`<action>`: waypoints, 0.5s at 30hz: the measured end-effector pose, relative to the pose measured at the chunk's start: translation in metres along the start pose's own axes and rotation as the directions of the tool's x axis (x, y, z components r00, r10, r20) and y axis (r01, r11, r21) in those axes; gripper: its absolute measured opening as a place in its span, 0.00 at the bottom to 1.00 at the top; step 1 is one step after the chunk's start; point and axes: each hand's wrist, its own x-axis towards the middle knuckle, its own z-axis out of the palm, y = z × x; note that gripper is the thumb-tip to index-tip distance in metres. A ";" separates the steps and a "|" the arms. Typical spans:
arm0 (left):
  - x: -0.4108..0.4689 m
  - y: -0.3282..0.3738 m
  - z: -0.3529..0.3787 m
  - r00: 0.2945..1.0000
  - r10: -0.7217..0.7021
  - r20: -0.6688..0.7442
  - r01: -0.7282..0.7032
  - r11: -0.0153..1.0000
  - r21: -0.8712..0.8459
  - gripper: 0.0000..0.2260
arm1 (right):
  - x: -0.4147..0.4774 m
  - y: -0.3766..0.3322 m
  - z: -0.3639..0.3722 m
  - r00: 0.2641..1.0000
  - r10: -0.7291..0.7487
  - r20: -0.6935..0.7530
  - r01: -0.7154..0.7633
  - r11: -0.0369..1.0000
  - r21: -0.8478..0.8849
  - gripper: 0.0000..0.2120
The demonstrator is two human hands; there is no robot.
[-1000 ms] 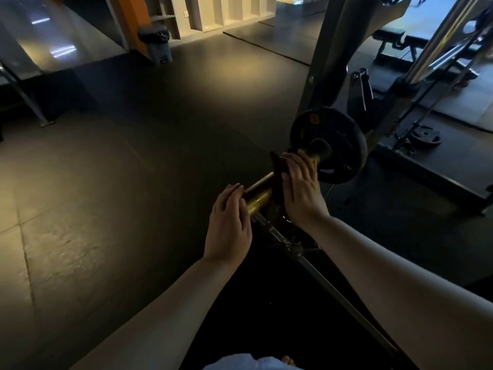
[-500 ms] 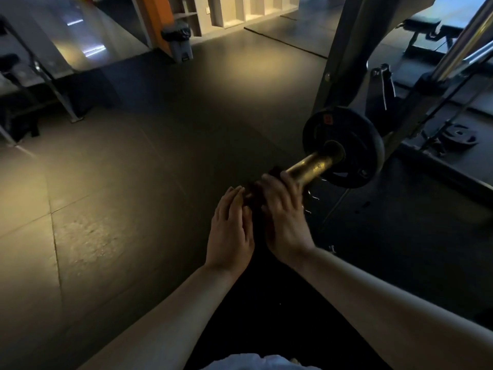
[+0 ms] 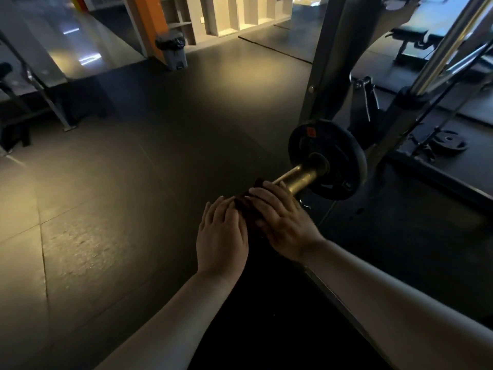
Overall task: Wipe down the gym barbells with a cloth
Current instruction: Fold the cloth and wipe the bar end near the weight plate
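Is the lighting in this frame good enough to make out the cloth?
Head view: barely; dim overall, warm light pools on the floor at left, the barbell sleeve shows a sheen, but the dark cloth under the right hand merges with shadow.

Dark rubber-tile floor (image 3: pixel 128 188), seams visible, warm light patch at left. Standing on it: 1 grey bin (image 3: pixel 174 53) with black liner at the back by the orange pillar, rack upright (image 3: pixel 324 76), metal frame leg (image 3: pixel 57 113) at left, bench (image 3: pixel 409 36) far right. 1 loose weight plate (image 3: pixel 449 144) lies flat at right.
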 end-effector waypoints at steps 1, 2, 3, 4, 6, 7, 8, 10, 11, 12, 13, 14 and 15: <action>0.001 0.000 0.000 1.000 0.018 -0.010 -0.018 1.000 0.016 0.20 | 0.006 0.017 -0.009 1.000 0.003 0.024 -0.002 0.999 -0.045 0.22; 0.002 0.000 -0.001 0.999 0.038 -0.007 -0.038 0.999 0.038 0.19 | 0.013 0.032 -0.019 0.997 0.070 0.026 -0.069 0.995 -0.066 0.23; 0.005 0.002 -0.003 0.998 0.068 -0.002 -0.068 0.996 0.066 0.19 | 0.018 0.042 -0.027 0.984 0.180 0.009 -0.179 0.982 -0.066 0.23; 0.008 0.004 -0.003 0.994 0.106 0.000 -0.106 0.990 0.093 0.18 | 0.019 0.046 -0.029 0.956 0.293 -0.019 -0.294 0.954 -0.054 0.24; 0.014 0.009 -0.002 0.988 0.156 0.001 -0.155 0.982 0.105 0.17 | 0.012 0.039 -0.023 0.901 0.432 -0.036 -0.432 0.902 -0.005 0.26; 0.016 0.009 0.000 0.988 0.156 -0.004 -0.155 0.984 0.092 0.17 | 0.004 0.032 -0.017 0.903 0.430 -0.027 -0.429 0.903 0.018 0.26; 0.018 0.009 0.002 0.989 0.148 -0.013 -0.147 0.986 0.083 0.18 | -0.007 0.026 -0.009 0.919 0.394 -0.029 -0.393 0.919 0.043 0.27; 0.018 0.007 0.006 0.988 0.150 -0.037 -0.146 0.985 0.094 0.21 | -0.022 0.024 -0.002 0.942 0.332 -0.044 -0.328 0.941 0.081 0.28; 0.017 0.005 0.008 0.985 0.166 -0.044 -0.161 0.981 0.107 0.21 | -0.021 0.030 -0.006 0.943 0.331 -0.028 -0.328 0.940 0.092 0.27; 0.017 0.004 0.010 0.982 0.180 -0.053 -0.173 0.978 0.115 0.21 | -0.013 0.039 -0.015 0.939 0.345 -0.001 -0.344 0.935 0.092 0.26; 0.017 0.003 0.012 0.980 0.188 -0.064 -0.179 0.977 0.119 0.20 | -0.002 0.048 -0.024 0.928 0.372 0.033 -0.373 0.924 0.087 0.25; 0.017 0.002 0.013 0.980 0.186 -0.077 -0.176 0.977 0.117 0.20 | 0.010 0.058 -0.033 0.915 0.398 0.060 -0.402 0.912 0.084 0.25; 0.017 0.002 0.014 0.980 0.180 -0.090 -0.170 0.979 0.110 0.20 | 0.023 0.068 -0.041 0.904 0.420 0.080 -0.426 0.900 0.089 0.24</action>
